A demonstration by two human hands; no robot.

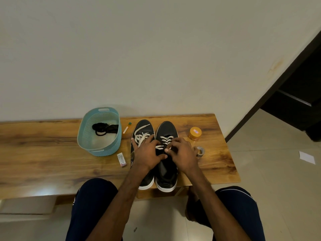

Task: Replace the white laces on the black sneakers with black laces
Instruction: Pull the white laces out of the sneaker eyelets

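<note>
Two hands busy | our right hand (182, 152) pinches white lace (165, 138) at near eyelets of right sneaker (167, 128), toe pointing far | left hand (147, 153) flat on left sneaker (144, 124) | black laces (104, 129) in basket (104, 151), left.

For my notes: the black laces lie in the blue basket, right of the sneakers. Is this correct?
No. The head view shows the blue basket, with the black laces in it, left of the sneakers.

On wooden worktop (52, 153): two black sneakers (166, 171), side by side.
Left: blue plastic basket (107, 150), black laces (104, 128) inside.
Right: orange round jar (194, 133), tape roll (201, 151) before it.
</note>
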